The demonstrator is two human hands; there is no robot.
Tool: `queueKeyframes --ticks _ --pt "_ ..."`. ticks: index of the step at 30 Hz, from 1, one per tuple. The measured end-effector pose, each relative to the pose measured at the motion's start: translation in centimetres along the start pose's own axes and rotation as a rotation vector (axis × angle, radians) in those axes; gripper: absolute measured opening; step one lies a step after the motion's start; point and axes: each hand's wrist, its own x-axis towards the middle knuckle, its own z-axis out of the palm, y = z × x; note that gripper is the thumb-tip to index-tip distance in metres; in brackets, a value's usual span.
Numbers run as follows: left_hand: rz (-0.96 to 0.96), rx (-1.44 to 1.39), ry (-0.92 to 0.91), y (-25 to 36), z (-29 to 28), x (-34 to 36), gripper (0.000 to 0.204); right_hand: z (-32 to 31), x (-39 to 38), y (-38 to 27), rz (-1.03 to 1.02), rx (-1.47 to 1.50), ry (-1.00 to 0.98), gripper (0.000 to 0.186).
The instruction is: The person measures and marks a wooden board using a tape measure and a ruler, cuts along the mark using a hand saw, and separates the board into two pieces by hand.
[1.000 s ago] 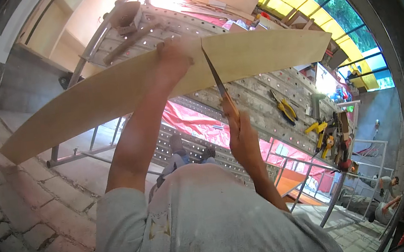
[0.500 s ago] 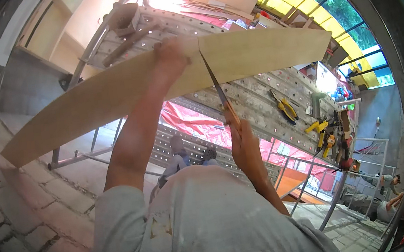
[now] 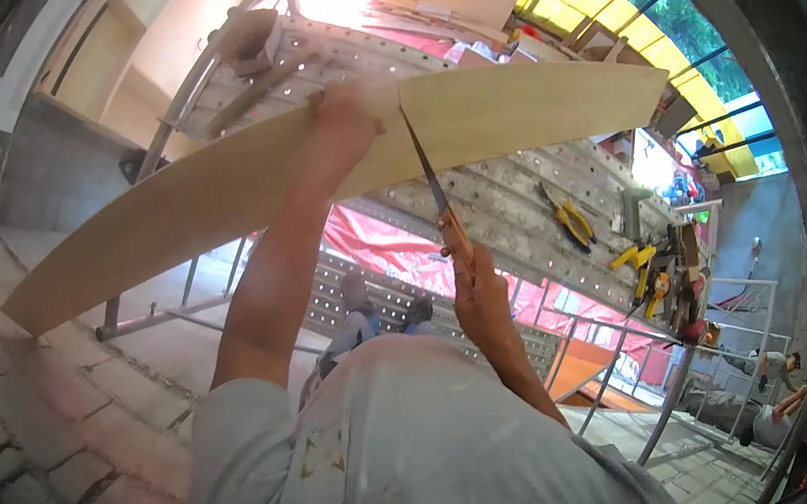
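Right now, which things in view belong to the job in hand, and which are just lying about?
In use:
- saw, gripped in the right hand, blade tip at the dark line across the board
- pale board, under the left hand

Lying about:
- yellow-handled pliers
- open container at the upper left

Bldg.-site-type w/shop: perforated metal deck (image 3: 508, 204) as workbench, w/ pliers (image 3: 565, 210) & other yellow hand tools (image 3: 638, 255) on it, handsaw (image 3: 432, 183) set against a long board (image 3: 507, 110), wood strips (image 3: 425, 14) piled at far end, metal-pipe railings (image 3: 666, 402), bare brickwork (image 3: 82, 422) at L. Lower R edge small & dim, but seems to be co-workers (image 3: 771, 420) there, approx. floor lvl.
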Motion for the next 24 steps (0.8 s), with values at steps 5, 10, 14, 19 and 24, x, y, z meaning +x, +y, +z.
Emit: queueKeyframes --ticks 5,10,14,19,24 --pt "0.023 0.044 -0.047 2.6 -1.2 0.6 0.056 4.2 10.0 3.2 0.029 -0.084 0.075 0.024" --pt "-0.039 0.083 -0.152 2.0 -1.2 -0.8 0.055 2.9 8.4 0.0 0.019 -0.111 0.035 0.02" --pt "-0.006 0.09 -0.064 0.7 -0.9 -0.2 0.056 0.2 0.2 1.3 -0.068 -0.214 -0.11 0.06" --pt "-0.063 0.114 -0.136 2.5 -1.0 0.9 0.059 4.3 8.0 3.4 0.008 -0.042 0.054 0.022" --pt "-0.019 0.066 -0.053 0.6 -0.4 1.0 0.06 4.6 9.3 2.0 0.036 -0.037 0.086 0.021"
